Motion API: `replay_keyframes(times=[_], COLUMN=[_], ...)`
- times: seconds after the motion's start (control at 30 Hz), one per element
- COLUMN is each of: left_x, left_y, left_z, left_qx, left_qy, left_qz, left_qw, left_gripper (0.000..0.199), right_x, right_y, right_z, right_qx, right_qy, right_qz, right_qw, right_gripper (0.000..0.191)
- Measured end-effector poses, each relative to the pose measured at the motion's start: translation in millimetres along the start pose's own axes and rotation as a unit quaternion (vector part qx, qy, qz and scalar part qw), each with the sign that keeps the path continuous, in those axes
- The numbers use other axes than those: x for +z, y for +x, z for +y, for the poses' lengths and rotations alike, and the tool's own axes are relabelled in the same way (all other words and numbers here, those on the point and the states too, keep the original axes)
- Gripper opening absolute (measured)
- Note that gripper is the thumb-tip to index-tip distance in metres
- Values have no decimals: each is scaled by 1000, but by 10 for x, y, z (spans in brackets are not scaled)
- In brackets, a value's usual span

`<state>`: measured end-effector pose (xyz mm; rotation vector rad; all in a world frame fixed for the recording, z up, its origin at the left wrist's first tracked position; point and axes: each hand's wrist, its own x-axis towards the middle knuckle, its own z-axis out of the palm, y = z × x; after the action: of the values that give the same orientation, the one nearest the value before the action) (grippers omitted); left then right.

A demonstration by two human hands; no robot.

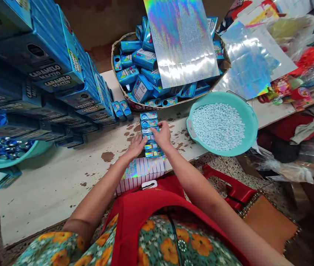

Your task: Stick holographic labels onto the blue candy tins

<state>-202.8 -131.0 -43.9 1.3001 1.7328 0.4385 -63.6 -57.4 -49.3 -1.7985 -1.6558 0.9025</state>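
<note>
A short row of small blue candy boxes [149, 116] lies on the white worktop, running away from me. At the row's left side my left hand [137, 145] is closed against the boxes, its thumb on their edge. My right hand [163, 134] grips from the right, with a thumb and finger over a box in the middle of the row. Just nearer to me lies a strip of shiny holographic sticker pieces [149, 166], close to the worktop's front edge. The undersides of my fingers are hidden.
Tall stacks of blue boxes [51, 66] rise at the left, beside a teal bowl of shiny wrapped sweets [9, 147]. A carton [126, 101] of loose blue boxes carries a holographic sheet [184, 44]. To the right stands a teal basin [252, 122] of pale candies [219, 125].
</note>
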Motion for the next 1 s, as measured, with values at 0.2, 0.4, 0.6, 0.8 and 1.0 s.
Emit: replay_keyframes(times=[0.2, 0.4, 0.6, 0.8, 1.0], left_x=[-384, -356, -359, -384, -365], left_y=[-510, -926, -911, -872, -785], left_z=[-496, -664, -540, -502, -556], left_qx=[-21, -43, -27, -41, -47], left_qy=[89, 115, 134, 145, 153], left_qz=[-74, -144, -91, -95, -100], left_qw=[993, 982, 986, 984, 982], left_gripper=[57, 27, 29, 30, 29], right_x=[-315, -210, 35, -58, -126], right_y=[-357, -1137, -1366, -1395, -1376], right_z=[-137, -262, -152, -92, -83], right_qx=[-105, -306, -354, -367, -342], right_qy=[16, -20, -206, -209, -153], right_qz=[30, -248, -330, -367, -384], right_qw=[994, 919, 850, 829, 844], right_gripper=[22, 27, 37, 40, 14])
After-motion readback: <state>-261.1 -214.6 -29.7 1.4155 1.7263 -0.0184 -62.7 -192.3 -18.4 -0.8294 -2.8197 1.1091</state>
